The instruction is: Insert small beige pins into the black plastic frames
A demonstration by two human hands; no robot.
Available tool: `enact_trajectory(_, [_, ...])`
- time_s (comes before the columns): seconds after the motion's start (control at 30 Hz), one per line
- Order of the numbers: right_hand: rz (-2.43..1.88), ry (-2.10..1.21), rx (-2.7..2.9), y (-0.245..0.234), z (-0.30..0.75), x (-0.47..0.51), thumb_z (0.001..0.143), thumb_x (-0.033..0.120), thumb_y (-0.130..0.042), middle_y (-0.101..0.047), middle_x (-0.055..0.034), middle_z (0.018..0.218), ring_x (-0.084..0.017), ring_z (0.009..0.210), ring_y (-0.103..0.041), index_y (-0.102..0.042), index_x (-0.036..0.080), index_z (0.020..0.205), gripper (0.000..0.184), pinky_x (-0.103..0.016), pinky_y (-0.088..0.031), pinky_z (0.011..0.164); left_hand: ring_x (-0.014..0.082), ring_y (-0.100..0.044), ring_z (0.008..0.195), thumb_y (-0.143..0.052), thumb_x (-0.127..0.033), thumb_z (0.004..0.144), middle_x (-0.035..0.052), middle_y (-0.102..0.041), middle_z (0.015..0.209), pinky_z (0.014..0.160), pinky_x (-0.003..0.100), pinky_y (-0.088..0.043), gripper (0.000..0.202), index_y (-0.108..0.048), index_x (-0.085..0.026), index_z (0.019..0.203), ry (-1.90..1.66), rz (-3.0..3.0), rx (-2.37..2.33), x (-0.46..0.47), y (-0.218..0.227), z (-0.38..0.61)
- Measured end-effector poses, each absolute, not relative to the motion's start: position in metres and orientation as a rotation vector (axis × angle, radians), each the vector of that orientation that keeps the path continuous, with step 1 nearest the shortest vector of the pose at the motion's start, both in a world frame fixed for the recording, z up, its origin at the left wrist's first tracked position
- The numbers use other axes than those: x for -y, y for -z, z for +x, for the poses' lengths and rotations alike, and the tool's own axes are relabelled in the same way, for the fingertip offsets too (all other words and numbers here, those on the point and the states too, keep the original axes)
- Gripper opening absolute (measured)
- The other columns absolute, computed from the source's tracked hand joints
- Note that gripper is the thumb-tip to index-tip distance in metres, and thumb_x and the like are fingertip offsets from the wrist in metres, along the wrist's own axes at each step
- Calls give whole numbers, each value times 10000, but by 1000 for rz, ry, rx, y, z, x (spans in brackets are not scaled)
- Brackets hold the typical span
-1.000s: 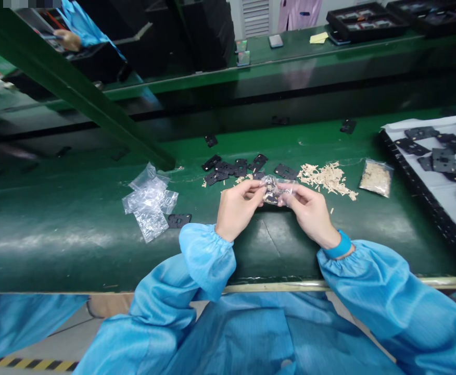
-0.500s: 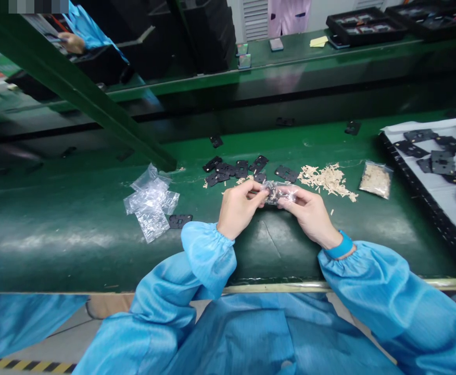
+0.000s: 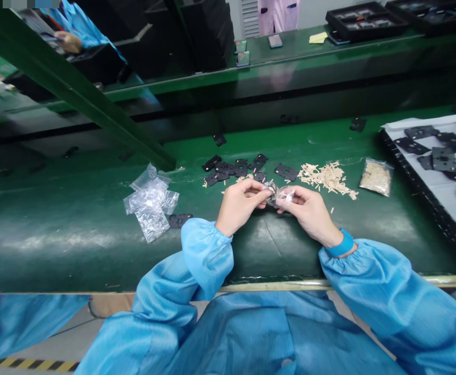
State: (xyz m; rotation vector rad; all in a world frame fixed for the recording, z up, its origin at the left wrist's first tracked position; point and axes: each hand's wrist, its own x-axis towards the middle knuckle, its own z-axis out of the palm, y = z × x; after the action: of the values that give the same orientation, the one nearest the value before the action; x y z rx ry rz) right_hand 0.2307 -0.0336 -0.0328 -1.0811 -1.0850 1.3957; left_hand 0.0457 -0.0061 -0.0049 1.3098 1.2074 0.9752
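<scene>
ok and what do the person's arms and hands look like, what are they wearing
Both arms are covered by a light blue, slightly shiny work smock. The left sleeve and right sleeve are loose and end in gathered elastic cuffs. The left hand and right hand are bare, without gloves, and a teal-blue wristband circles the right wrist.

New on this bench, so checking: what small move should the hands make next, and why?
Probably tease open the small clear plastic bag, since the left hand and right hand both pinch it and something dark seems to be inside.
</scene>
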Motion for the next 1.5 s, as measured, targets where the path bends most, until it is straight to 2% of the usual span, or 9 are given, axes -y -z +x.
enact_trajectory(0.2, [-1081,-1418,1026,33,230,33,686,391,-910,-778,-35,872,-170,698,-708,-773,193,924,338,-336,-629,686,156,-726,683,-789,-360,792,4,-762,770,665,266,-576,177,-730,-194,813,-984,1583,-1316,10,10,54])
enact_trajectory(0.33, [-1125,-1384,1032,33,234,30,654,384,-926,-755,-23,768,-158,651,-695,-762,178,806,304,-309,-603,648,164,-726,689,-823,-428,754,39,-791,837,712,309,-629,305,-797,-162,902,-918,1357,-1146,5,5,50])
enact_trajectory(0.43, [-1173,-1371,1038,31,238,28,657,388,-925,-747,-31,726,-164,630,-692,-785,171,818,304,-320,-606,636,175,-738,696,-843,-448,734,55,-794,814,740,331,-651,355,-819,-158,937,-877,1314,-1138,1,0,39])
enact_trajectory(0.67, [-1112,-1354,848,32,248,27,645,361,-939,-741,-20,858,-171,786,-706,-802,197,816,274,-355,-687,708,164,-733,705,-814,-510,782,94,-787,843,731,312,-649,416,-799,-125,937,-987,1419,-1228,-3,-14,12])
enact_trajectory(0.8, [-1080,-1412,888,31,241,29,658,363,-934,-756,-29,863,-171,782,-711,-813,193,828,269,-329,-689,680,181,-750,777,-798,-496,801,103,-794,982,732,316,-643,449,-780,-136,1069,-842,1405,-1147,1,-13,20])
enact_trajectory(0.97, [-1101,-1423,862,30,238,31,632,379,-944,-762,-15,825,-141,718,-715,-811,194,815,292,-288,-679,696,149,-691,648,-759,-456,834,53,-746,731,670,269,-575,328,-764,-130,875,-821,1569,-1175,-1,-7,26])
enact_trajectory(1.17, [-1162,-1420,870,34,247,28,626,456,-934,-746,-25,753,-172,711,-734,-773,187,830,374,-292,-666,635,151,-683,645,-733,-461,855,33,-743,754,653,253,-528,301,-754,-161,867,-742,1847,-1344,-9,-30,-9])
enact_trajectory(1.33, [-1228,-1380,1204,44,248,29,743,501,-848,-760,-46,760,-179,631,-713,-772,185,885,355,-324,-631,603,155,-690,735,-633,-351,951,33,-780,916,735,270,-513,249,-775,-226,1112,-561,2334,-1370,-6,-65,-24])
enact_trajectory(1.5, [-1306,-1205,1642,42,256,37,927,423,-670,-797,-53,872,-182,607,-699,-802,201,1089,304,-353,-583,627,193,-700,892,-550,-287,1002,71,-766,1012,785,297,-503,263,-770,-214,1125,-533,2668,-1244,3,-89,-12])
